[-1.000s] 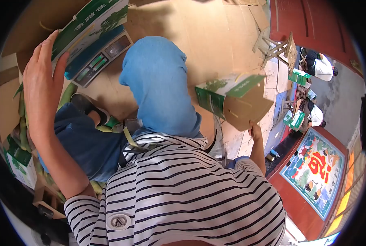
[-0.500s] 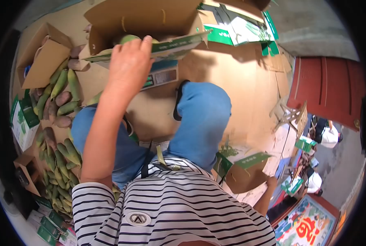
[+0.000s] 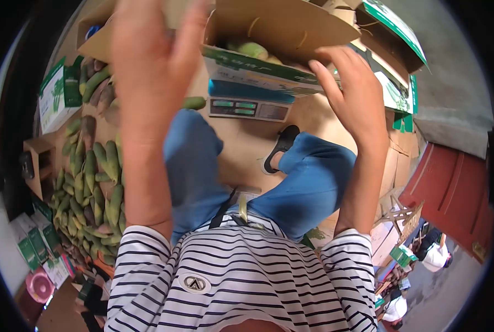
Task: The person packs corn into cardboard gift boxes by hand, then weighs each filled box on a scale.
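Note:
A large cardboard box (image 3: 258, 67) with a green and white printed side sits on a scale (image 3: 250, 108) with lit displays. Green, long vegetables (image 3: 251, 51) show inside it. My right hand (image 3: 351, 83) is at the box's right end, with the thumb and fingers around its edge. Blurred and raised at the upper left, my left hand (image 3: 153, 50) holds nothing visible; its thumb stands apart and its fingertips run out of the top of the view.
Piles of green and purplish long vegetables (image 3: 86, 193) lie on the left. More printed boxes stand at the left (image 3: 59, 97) and upper right (image 3: 393, 91). A red door (image 3: 449, 193) is on the right; people (image 3: 436, 252) are beyond it.
My left hand has let go of the box's edge and moved up and left. My right hand has come from a box at the lower right to the large box. The view has shifted.

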Tool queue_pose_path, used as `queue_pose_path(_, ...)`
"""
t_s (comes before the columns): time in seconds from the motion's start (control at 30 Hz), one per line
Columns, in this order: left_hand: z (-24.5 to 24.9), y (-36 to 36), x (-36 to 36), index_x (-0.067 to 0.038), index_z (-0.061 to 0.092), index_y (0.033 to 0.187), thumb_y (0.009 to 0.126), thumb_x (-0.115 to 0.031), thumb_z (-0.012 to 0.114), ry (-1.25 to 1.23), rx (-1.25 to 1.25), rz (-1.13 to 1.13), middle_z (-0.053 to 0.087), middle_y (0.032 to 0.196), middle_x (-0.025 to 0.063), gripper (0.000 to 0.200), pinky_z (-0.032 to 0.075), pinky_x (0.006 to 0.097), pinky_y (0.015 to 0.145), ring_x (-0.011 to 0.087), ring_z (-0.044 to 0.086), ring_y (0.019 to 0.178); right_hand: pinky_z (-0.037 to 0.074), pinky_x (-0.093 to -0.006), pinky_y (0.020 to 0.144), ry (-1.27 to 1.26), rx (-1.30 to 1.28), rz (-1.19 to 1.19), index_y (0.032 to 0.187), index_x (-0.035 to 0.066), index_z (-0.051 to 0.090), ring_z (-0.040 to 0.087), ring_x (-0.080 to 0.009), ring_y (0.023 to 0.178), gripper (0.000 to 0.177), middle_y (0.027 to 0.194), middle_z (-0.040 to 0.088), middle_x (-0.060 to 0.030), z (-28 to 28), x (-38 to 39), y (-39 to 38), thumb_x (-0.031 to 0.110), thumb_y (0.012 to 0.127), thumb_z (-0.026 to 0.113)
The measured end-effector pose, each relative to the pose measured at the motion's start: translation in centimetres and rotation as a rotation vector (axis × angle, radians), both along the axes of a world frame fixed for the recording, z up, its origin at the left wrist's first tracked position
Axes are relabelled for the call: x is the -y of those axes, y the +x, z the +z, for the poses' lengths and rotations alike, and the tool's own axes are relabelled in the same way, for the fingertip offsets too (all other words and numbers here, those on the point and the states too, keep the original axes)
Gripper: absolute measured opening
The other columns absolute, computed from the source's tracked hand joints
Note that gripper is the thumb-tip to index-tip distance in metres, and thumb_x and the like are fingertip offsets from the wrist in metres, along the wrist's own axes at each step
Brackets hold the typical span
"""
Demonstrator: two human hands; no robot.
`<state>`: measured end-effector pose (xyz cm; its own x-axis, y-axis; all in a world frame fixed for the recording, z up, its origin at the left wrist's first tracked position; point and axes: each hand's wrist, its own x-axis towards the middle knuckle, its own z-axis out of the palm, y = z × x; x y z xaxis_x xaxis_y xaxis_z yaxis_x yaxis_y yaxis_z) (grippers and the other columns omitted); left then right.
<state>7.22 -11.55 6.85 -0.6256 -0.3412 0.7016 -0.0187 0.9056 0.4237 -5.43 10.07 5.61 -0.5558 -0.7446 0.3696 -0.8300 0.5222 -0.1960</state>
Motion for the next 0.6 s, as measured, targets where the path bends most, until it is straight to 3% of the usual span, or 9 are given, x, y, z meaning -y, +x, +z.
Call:
queue_pose_path(0.03, -0.1, 1.6, 1.2, -0.004, 0.056, 0.12, 0.089, -0.014, 0.063, 0.09, -0.027, 0.01, 0.06, 0.113, 0.0098, 0.034, 0.048, 0.0341, 0.081, 0.0218, 0.059, 0.104, 0.048, -0.0392, 0.077, 0.013, 0.043, 0.029, 0.093, 0.004, 0.065, 0.061, -0.0299, 0.088, 0.028, 0.09, 0.064, -0.0118, -0.7, 1.0, -0.8, 0.031, 0.089, 0.059)
queue_pose_path(0.07, -2.3, 2.1, 3.3, 0.0, 0.058, 0.109, 0.086, -0.012, 0.063, 0.012, -0.129, 0.033, 0.06, 0.1, 0.0159, 0.026, 0.046, 0.0345, 0.078, 0.0322, 0.058, 0.09, 0.048, -0.0395, 0.077, 0.025, 0.086, 0.053, 0.092, 0.004, 0.066, 0.061, -0.03, 0.088, 0.031, 0.09, 0.064, -0.0121, -1.5, 1.9, -1.5, 0.034, 0.09, 0.057)
queue_pose_path(0.13, -6.2, 4.7, 4.6, 0.0, 0.057, 0.111, 0.086, -0.012, 0.063, 0.18, 0.061, 0.023, 0.06, 0.105, 0.0164, 0.028, 0.046, 0.0366, 0.081, 0.0332, 0.058, 0.094, 0.048, -0.0398, 0.077, 0.022, 0.187, 0.062, 0.091, 0.003, 0.066, 0.061, -0.0304, 0.087, 0.036, 0.088, 0.064, -0.0125, -3.2, 2.5, -2.4, 0.038, 0.091, 0.054)
queue_pose_path(0.2, -12.8, 8.5, 6.4, -0.001, 0.055, 0.118, 0.089, -0.011, 0.061, 0.09, 0.414, 0.072, 0.059, 0.113, 0.0156, 0.031, 0.048, 0.0344, 0.083, 0.027, 0.059, 0.102, 0.048, -0.0399, 0.077, -0.016, 0.29, 0.042, 0.089, 0.003, 0.066, 0.061, -0.031, 0.086, 0.041, 0.087, 0.064, -0.0128, -5.1, 2.3, -3.1, 0.041, 0.092, 0.051)
queue_pose_path(0.23, -17.2, 11.2, 7.0, -0.002, 0.053, 0.116, 0.085, -0.012, 0.062, 0.001, 0.556, 0.12, 0.057, 0.107, 0.0185, 0.034, 0.048, 0.0449, 0.078, 0.0381, 0.057, 0.096, 0.048, -0.0396, 0.076, 0.031, 0.276, 0.031, 0.089, 0.002, 0.066, 0.062, -0.0313, 0.084, 0.046, 0.085, 0.064, -0.0125, -5.2, 2.2, -2.9, 0.044, 0.093, 0.048)
queue_pose_path(0.3, -23.9, 17.0, 6.7, -0.005, 0.053, 0.119, 0.083, -0.018, 0.063, 0.043, 0.927, 0.152, 0.057, 0.109, 0.0196, 0.04, 0.048, 0.0476, 0.078, 0.0409, 0.058, 0.093, 0.049, -0.0396, 0.075, -0.017, 0.29, 0.058, 0.088, 0.003, 0.066, 0.062, -0.031, 0.084, 0.047, 0.085, 0.064, -0.0121, -5.9, 2.1, -2.4, 0.046, 0.093, 0.048)
queue_pose_path(0.43, -35.2, 26.4, 5.0, -0.003, 0.05, 0.122, 0.088, -0.031, 0.049, 0.574, 1.271, 0.289, 0.055, 0.119, 0.0215, 0.044, 0.046, 0.0463, 0.085, 0.0435, 0.056, 0.103, 0.048, -0.0407, 0.073, 0.041, 0.191, 0.06, 0.088, 0.003, 0.066, 0.062, -0.0306, 0.082, 0.048, 0.081, 0.063, -0.0123, -6.8, 2.0, -2.0, 0.048, 0.09, 0.052)
queue_pose_path(0.53, -39.3, 29.7, 4.0, -0.002, 0.05, 0.123, 0.088, -0.03, 0.049, 0.705, 1.168, 0.285, 0.055, 0.121, 0.0221, 0.045, 0.046, 0.0446, 0.088, 0.0439, 0.054, 0.108, 0.048, -0.041, 0.074, 0.075, 0.092, 0.07, 0.09, 0.002, 0.065, 0.061, -0.0306, 0.082, 0.045, 0.081, 0.063, -0.0124, -7.0, 1.9, -1.8, 0.047, 0.087, 0.057)
queue_pose_path(0.6, -42.3, 31.8, 4.9, -0.003, 0.052, 0.124, 0.085, -0.03, 0.057, 0.61, 1.277, 0.194, 0.056, 0.121, 0.0233, 0.048, 0.045, 0.0443, 0.09, 0.0413, 0.055, 0.108, 0.048, -0.041, 0.075, 0.078, 0.065, 0.087, 0.092, 0.002, 0.064, 0.061, -0.0306, 0.083, 0.043, 0.083, 0.063, -0.0124, -7.1, 2.0, -1.7, 0.045, 0.085, 0.06)
